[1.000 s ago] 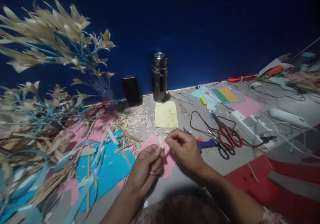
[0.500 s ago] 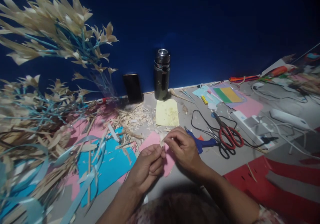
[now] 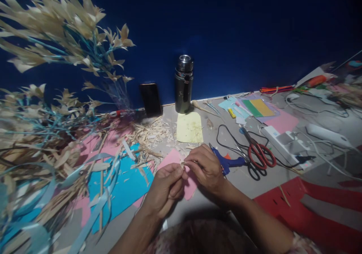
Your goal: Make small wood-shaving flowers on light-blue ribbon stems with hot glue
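Note:
My left hand and my right hand meet over a pink sheet at the near middle of the table. Between their fingertips is a small pale piece, mostly covered, that looks like a bit of dried husk. Both hands are closed in a pinch on it. Just right of my right hand lies a blue glue gun. Red-handled scissors and a black-handled pair rest beyond it. Behind the hands is a yellow sheet with stains on it.
A steel flask and a phone stand by the blue wall. Dried husk flowers on blue stems fill the left. Husk scraps and a blue sheet lie nearby. At right are a power strip and a red plastic object.
The fingers of my right hand have curled in closer to my left fingertips, and the pale piece shows less. The things on the table have stayed in place.

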Demonstrator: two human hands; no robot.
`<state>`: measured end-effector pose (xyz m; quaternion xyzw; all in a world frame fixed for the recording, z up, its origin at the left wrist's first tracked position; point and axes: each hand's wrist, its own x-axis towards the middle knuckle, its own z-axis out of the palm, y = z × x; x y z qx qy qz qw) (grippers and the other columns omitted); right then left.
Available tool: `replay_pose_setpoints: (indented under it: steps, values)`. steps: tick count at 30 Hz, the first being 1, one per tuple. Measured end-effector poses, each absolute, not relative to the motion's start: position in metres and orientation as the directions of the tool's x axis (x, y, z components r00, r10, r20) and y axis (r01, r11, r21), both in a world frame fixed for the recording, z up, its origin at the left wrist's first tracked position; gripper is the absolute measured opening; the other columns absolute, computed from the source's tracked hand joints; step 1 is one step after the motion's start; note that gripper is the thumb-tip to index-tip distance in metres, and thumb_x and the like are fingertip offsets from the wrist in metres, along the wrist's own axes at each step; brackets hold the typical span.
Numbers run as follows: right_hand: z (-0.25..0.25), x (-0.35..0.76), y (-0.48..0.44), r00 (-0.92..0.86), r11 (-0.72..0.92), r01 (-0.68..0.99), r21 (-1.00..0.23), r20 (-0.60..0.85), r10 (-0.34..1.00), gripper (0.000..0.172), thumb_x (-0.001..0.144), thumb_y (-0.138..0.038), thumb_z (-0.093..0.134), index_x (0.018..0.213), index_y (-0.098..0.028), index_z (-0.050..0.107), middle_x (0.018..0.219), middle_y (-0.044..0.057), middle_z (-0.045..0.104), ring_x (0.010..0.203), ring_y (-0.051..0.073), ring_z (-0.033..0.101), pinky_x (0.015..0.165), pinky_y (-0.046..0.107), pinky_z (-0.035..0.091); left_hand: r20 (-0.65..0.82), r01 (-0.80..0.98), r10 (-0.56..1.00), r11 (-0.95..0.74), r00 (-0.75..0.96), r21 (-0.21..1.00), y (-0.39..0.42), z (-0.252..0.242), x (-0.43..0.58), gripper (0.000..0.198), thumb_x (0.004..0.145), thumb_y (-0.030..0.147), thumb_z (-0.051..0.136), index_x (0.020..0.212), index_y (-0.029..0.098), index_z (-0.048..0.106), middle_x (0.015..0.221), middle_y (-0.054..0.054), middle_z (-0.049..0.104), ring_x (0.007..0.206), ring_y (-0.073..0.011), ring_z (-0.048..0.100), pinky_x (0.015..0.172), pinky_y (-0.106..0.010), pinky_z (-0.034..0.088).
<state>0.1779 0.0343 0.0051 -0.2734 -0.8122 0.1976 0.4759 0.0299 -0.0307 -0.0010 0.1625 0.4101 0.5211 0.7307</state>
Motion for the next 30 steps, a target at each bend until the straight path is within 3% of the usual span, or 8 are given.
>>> replay_pose_setpoints:
  steps: [7,14,20,30]
  values:
    - [0.011,0.178,0.030,-0.355,0.633,0.218,-0.743,0.543,0.761,0.011,0.093,-0.016,0.061,0.086,-0.020,0.069,0.079,0.004,0.067,0.077,0.020,0.062,0.068,0.032,0.049,-0.362,-0.515,0.930,0.276,-0.072,0.812,-0.035,-0.005,0.031,0.030,0.080,0.039,0.078,0.066,0.015,0.066,0.037,0.007,0.043,0.034,-0.0030,0.024,0.040,-0.017,0.022]
    - [0.001,0.181,0.021,-0.336,0.499,0.206,-0.842,0.418,0.844,0.008,0.086,-0.013,0.067,0.086,-0.021,0.070,0.082,0.003,0.068,0.069,0.016,0.060,0.061,0.028,0.047,-0.167,-0.213,0.905,0.087,-0.391,0.973,-0.042,-0.013,0.030,0.015,0.078,0.031,0.079,0.079,0.019,0.072,0.055,0.004,0.058,0.045,-0.0081,0.043,0.046,-0.020,0.035]
    - [-0.002,0.178,0.018,-0.362,0.523,0.136,-0.841,0.449,0.817,0.006,0.085,-0.016,0.068,0.087,-0.022,0.070,0.081,0.003,0.068,0.077,0.019,0.064,0.066,0.030,0.049,-0.152,-0.169,0.914,0.093,-0.376,0.981,-0.043,-0.013,0.030,0.013,0.079,0.032,0.079,0.077,0.020,0.074,0.056,0.003,0.059,0.047,-0.0094,0.046,0.048,-0.022,0.037]
    - [0.003,0.179,0.021,-0.418,0.409,0.077,-0.909,0.343,0.841,0.008,0.084,-0.014,0.067,0.080,-0.020,0.069,0.076,0.001,0.066,0.071,0.016,0.061,0.064,0.027,0.045,-0.057,-0.078,0.957,0.036,-0.284,0.996,-0.042,-0.012,0.023,0.010,0.085,0.028,0.072,0.079,0.021,0.075,0.052,0.005,0.055,0.047,-0.0098,0.048,0.049,-0.022,0.038]
